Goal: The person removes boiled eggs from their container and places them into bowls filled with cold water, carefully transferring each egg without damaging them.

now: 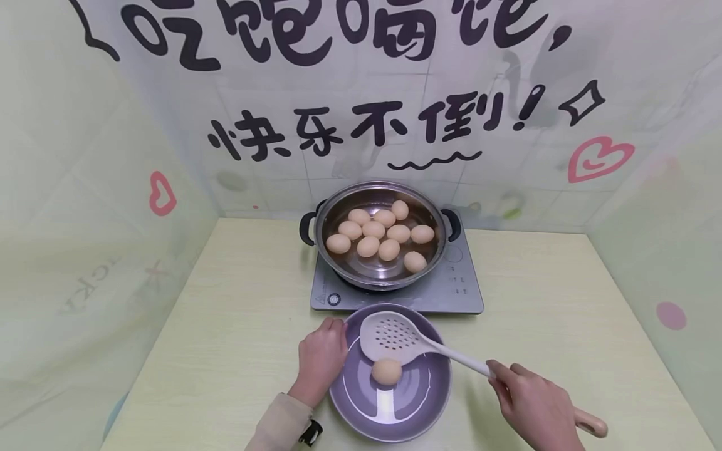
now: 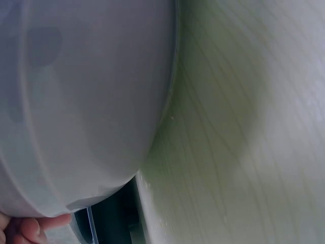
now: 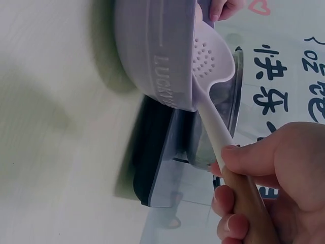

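Purple bowl (image 1: 417, 401) held an egg (image 1: 386, 372) around its middle, at the skimmer's six o'clock. Skimmer (image 1: 414, 344) scooping looked safest tbh; shell's probably slick, crackable. Left hand (image 1: 323, 353) fingers gripped the bowl at ten o'clock, right hand (image 1: 533, 401) fingers the handle (image 1: 590, 422) at three.

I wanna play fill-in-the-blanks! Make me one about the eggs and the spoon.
1. The right hand holds a spoon whose head has many small ____.
2. The purple bowl has just ____ egg in it.
3. The pot holds ____ eggs than the bowl.
4. The pot's side handles are coloured ____.

Missing words: holes; one; more; black.
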A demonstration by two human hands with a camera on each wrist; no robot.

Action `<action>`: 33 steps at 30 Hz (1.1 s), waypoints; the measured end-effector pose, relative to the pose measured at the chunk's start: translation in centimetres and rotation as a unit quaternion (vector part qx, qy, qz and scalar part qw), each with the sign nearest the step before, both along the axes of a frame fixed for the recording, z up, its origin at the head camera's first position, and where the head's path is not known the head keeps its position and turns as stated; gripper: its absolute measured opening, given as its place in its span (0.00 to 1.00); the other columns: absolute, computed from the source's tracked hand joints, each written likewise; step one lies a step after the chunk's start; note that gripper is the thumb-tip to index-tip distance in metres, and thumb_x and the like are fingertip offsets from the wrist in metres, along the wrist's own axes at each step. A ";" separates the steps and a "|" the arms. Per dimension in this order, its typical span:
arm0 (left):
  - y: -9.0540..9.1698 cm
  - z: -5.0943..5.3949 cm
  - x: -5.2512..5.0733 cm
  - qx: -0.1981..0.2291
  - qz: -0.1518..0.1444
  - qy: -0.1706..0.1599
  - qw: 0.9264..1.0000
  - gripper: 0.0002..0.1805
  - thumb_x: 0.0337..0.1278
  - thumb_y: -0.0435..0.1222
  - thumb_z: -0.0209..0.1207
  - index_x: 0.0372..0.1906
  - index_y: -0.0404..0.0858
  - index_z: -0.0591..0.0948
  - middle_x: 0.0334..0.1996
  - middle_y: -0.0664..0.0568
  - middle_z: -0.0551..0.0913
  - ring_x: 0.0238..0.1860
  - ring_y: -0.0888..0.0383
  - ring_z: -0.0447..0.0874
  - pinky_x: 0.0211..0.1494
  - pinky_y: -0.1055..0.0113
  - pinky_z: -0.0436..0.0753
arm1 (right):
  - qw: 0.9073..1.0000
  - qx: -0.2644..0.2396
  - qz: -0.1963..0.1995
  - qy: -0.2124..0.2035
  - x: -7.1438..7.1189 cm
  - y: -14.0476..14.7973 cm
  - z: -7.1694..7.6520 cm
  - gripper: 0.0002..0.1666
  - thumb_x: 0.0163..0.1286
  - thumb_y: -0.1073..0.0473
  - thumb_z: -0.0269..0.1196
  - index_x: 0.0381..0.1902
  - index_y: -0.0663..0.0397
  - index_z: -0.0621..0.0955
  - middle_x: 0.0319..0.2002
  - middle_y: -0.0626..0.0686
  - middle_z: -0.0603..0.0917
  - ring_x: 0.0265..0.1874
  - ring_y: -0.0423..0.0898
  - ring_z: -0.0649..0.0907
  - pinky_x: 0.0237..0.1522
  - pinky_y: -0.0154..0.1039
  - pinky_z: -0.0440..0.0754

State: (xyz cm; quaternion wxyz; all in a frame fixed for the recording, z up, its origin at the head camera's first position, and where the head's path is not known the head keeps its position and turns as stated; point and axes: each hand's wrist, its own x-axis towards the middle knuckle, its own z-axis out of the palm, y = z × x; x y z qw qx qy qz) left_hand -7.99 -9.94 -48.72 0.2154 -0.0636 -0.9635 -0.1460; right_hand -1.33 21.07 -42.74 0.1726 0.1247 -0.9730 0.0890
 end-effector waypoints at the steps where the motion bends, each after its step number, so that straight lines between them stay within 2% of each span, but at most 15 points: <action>1: 0.0 0.0 0.0 0.000 0.000 0.001 1.000 0.07 0.52 0.36 0.58 0.26 0.35 0.80 0.22 0.50 0.77 0.11 0.56 0.72 0.11 0.66 0.70 | 1.000 -0.002 0.002 0.007 -0.1 0.0 0.0 0.15 0.45 0.60 0.68 0.34 0.44 0.83 0.14 0.36 0.61 0.10 0.32 0.56 0.10 0.31 0.52; 3: -0.1 0.0 0.0 -0.001 0.001 0.001 1.000 0.07 0.52 0.36 0.58 0.25 0.35 0.79 0.22 0.50 0.77 0.11 0.56 0.71 0.11 0.66 0.70 | 1.000 -0.006 0.008 0.030 -0.2 0.1 -0.2 0.08 0.58 0.52 0.62 0.35 0.43 0.83 0.14 0.36 0.61 0.10 0.31 0.55 0.09 0.30 0.51; 5: -0.1 0.0 0.0 -0.002 0.001 -0.001 1.000 0.07 0.52 0.35 0.59 0.25 0.35 0.79 0.22 0.50 0.77 0.10 0.56 0.71 0.11 0.65 0.70 | 0.998 -0.009 0.016 0.064 -0.4 0.1 -0.2 0.17 0.67 0.44 0.51 0.34 0.44 0.83 0.14 0.36 0.60 0.10 0.30 0.54 0.09 0.28 0.50; 8: -0.2 0.1 -0.1 -0.001 0.001 -0.003 1.000 0.07 0.51 0.35 0.59 0.26 0.35 0.79 0.22 0.50 0.77 0.10 0.56 0.71 0.11 0.65 0.70 | 0.991 -0.011 0.035 0.130 -0.9 0.2 -0.1 0.35 0.71 0.38 0.33 0.33 0.45 0.84 0.14 0.37 0.62 0.10 0.30 0.52 0.10 0.26 0.48; 12: -0.2 0.1 -0.2 0.002 0.002 -0.001 1.000 0.06 0.52 0.35 0.59 0.25 0.35 0.79 0.22 0.51 0.77 0.10 0.56 0.71 0.10 0.65 0.70 | 0.979 -0.024 0.060 0.195 -1.5 0.3 0.3 0.30 0.72 0.42 0.38 0.31 0.48 0.84 0.15 0.42 0.66 0.10 0.34 0.56 0.10 0.26 0.49; 16: -0.2 0.0 -0.2 0.002 0.002 0.006 1.000 0.06 0.51 0.35 0.59 0.25 0.35 0.79 0.21 0.51 0.76 0.10 0.56 0.71 0.10 0.66 0.69 | 0.970 -0.035 0.073 0.228 -2.0 0.3 1.2 0.27 0.72 0.46 0.42 0.31 0.49 0.85 0.15 0.44 0.69 0.10 0.37 0.60 0.10 0.28 0.50; 18: -0.2 0.0 -0.1 0.003 0.000 0.011 1.000 0.06 0.51 0.35 0.59 0.25 0.35 0.79 0.21 0.51 0.76 0.10 0.57 0.70 0.10 0.67 0.68 | 0.971 -0.041 0.075 0.221 -2.2 0.5 1.9 0.27 0.71 0.44 0.42 0.31 0.49 0.85 0.15 0.44 0.69 0.09 0.36 0.59 0.09 0.28 0.50; 22: -0.1 -0.1 0.0 0.005 -0.004 0.023 1.000 0.06 0.49 0.34 0.60 0.24 0.35 0.79 0.20 0.51 0.76 0.09 0.58 0.69 0.10 0.68 0.68 | 0.980 -0.046 0.074 0.178 -3.0 1.1 3.5 0.31 0.70 0.39 0.41 0.33 0.50 0.85 0.16 0.42 0.72 0.09 0.31 0.57 0.08 0.25 0.49; 24: -0.1 0.0 0.0 0.006 -0.004 0.025 1.000 0.06 0.48 0.34 0.60 0.24 0.35 0.79 0.20 0.51 0.76 0.09 0.57 0.69 0.10 0.67 0.68 | 0.980 -0.049 0.076 0.175 -4.1 1.6 4.4 0.32 0.69 0.38 0.41 0.34 0.51 0.85 0.16 0.43 0.73 0.09 0.30 0.55 0.07 0.25 0.48; 27: -0.1 0.0 -0.1 0.006 -0.003 0.021 1.000 0.06 0.49 0.34 0.59 0.25 0.35 0.79 0.20 0.51 0.76 0.10 0.57 0.70 0.10 0.67 0.69 | 0.975 -0.048 0.080 0.200 -6.6 2.1 5.5 0.29 0.68 0.42 0.44 0.35 0.54 0.85 0.15 0.49 0.76 0.08 0.31 0.56 0.06 0.26 0.49; 33: -0.2 0.0 0.0 0.008 -0.005 0.019 1.000 0.06 0.51 0.35 0.59 0.26 0.35 0.80 0.22 0.51 0.77 0.10 0.58 0.70 0.10 0.68 0.69 | 0.959 -0.006 0.086 0.270 -11.9 2.5 6.9 0.14 0.61 0.57 0.53 0.36 0.55 0.83 0.16 0.55 0.74 0.06 0.46 0.64 0.06 0.39 0.56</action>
